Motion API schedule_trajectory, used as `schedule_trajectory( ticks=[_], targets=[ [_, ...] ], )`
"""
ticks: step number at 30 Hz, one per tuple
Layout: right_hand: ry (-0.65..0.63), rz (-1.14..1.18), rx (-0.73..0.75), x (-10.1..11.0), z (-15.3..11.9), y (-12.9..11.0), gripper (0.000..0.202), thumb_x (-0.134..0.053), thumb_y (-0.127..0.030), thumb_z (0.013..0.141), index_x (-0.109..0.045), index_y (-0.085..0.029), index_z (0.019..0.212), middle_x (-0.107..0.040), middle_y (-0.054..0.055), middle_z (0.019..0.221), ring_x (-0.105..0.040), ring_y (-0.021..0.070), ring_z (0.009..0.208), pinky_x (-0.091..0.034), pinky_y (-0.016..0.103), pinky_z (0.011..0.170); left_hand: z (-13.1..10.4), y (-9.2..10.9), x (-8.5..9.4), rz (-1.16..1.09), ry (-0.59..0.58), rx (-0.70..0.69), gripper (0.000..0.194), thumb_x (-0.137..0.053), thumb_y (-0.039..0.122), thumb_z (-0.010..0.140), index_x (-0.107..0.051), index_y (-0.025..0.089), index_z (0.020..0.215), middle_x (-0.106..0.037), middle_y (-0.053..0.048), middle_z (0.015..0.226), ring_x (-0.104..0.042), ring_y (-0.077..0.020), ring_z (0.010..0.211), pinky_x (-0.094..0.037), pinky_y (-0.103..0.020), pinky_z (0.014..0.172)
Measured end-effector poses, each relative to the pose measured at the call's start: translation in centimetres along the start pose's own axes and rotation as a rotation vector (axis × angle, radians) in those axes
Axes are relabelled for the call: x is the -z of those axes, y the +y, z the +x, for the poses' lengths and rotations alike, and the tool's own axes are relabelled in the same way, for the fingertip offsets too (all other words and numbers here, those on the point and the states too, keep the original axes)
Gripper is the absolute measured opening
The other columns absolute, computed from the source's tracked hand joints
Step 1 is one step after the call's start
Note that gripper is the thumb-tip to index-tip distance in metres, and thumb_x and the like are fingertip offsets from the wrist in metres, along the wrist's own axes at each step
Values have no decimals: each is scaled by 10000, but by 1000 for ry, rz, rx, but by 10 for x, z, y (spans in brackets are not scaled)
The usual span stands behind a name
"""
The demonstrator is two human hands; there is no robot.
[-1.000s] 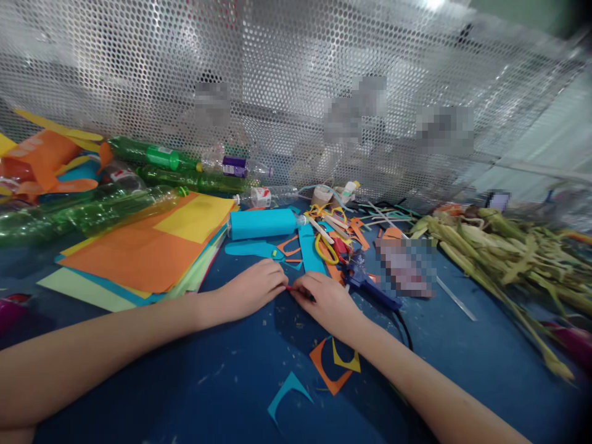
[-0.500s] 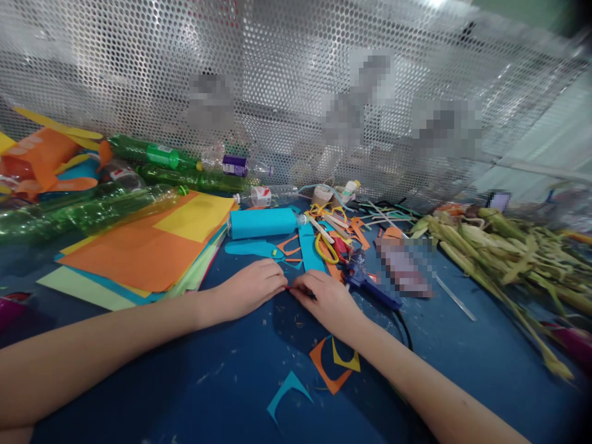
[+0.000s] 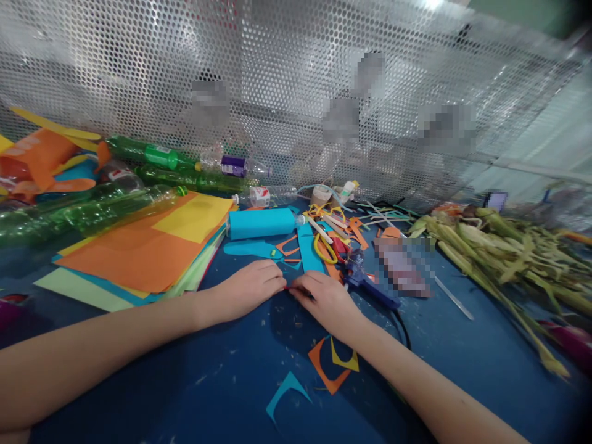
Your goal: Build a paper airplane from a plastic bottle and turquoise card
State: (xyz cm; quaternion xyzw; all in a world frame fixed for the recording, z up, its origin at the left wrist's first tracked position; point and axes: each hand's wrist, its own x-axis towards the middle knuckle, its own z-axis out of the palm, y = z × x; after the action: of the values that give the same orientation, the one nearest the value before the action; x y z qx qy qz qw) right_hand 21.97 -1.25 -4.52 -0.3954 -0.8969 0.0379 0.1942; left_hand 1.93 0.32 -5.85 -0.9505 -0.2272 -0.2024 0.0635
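Observation:
My left hand [image 3: 252, 288] and my right hand [image 3: 324, 299] meet fingertip to fingertip on the blue table [image 3: 462, 351]. Between the fingertips they pinch a small red piece [image 3: 289, 287], mostly hidden by the fingers. Just beyond the hands lie a turquoise paper strip [image 3: 307, 249], a turquoise roll [image 3: 261, 222] and yellow-handled scissors [image 3: 326, 246]. A blue glue gun [image 3: 370, 285] lies right of my right hand, its black cord running toward me.
A stack of orange, yellow and green paper sheets [image 3: 143, 250] lies at left, green plastic bottles [image 3: 92, 209] behind it. Dried green leaves [image 3: 504, 259] pile at right. Paper offcuts [image 3: 330, 367] lie near my right forearm. Perforated metal mesh [image 3: 277, 80] walls the back.

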Motion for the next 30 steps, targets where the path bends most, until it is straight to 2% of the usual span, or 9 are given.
schedule_trajectory(
  ticks=[5,9,11,14,16,21,26,30],
  targets=[
    [15,-3,13,0,0,0,129,-476,-230,870,-593,-188,835,-629,48,791,-584,173,778,-461,291,701,0,3,8,117,-18,-59,242,-335,153,914,-567,105,963,-607,-101,895,-531,-198,892,-460,-349,807],
    [60,72,-21,5,-1,-2,94,-512,-241,846,-588,-192,821,-611,35,774,-574,162,754,-460,285,693,-1,6,20,307,38,-157,254,-336,116,901,-561,88,1015,-625,-111,940,-543,-213,932,-445,-378,872],
    [109,213,-95,8,0,-2,85,-527,-262,835,-580,-196,831,-603,29,794,-569,150,745,-466,280,697,-3,7,25,381,89,-202,263,-335,98,893,-568,105,1014,-638,-101,942,-554,-203,938,-442,-375,896],
    [163,578,-274,12,4,-1,182,-471,-322,861,-561,-199,959,-609,49,894,-584,146,791,-495,276,698,-6,7,30,419,191,-283,240,-375,97,875,-581,121,998,-656,-83,941,-575,-181,921,-447,-357,917],
    [109,830,-398,14,6,-1,256,-424,-367,874,-574,-183,968,-621,60,896,-597,147,798,-506,278,697,-7,7,31,404,249,-347,212,-419,111,863,-587,116,993,-661,-76,948,-584,-167,909,-447,-341,934],
    [-204,1200,-578,15,6,-5,313,-502,-422,822,-634,-145,764,-619,15,690,-575,97,627,-467,224,626,-8,7,32,374,294,-446,189,-481,127,841,-609,101,977,-668,-69,945,-588,-155,923,-451,-315,948],
    [-314,1315,-637,16,3,-8,251,-641,-397,733,-634,-147,744,-599,-20,650,-513,50,555,-409,179,580,-9,7,32,397,332,-486,172,-527,150,826,-623,109,962,-664,-48,948,-581,-145,934,-440,-307,970],
    [-327,1314,-660,17,3,-6,240,-700,-352,685,-639,-152,802,-608,-22,669,-510,46,564,-396,179,583,-10,4,30,430,317,-505,184,-524,154,824,-630,119,971,-661,-36,964,-568,-150,949,-435,-314,977]
  ],
)
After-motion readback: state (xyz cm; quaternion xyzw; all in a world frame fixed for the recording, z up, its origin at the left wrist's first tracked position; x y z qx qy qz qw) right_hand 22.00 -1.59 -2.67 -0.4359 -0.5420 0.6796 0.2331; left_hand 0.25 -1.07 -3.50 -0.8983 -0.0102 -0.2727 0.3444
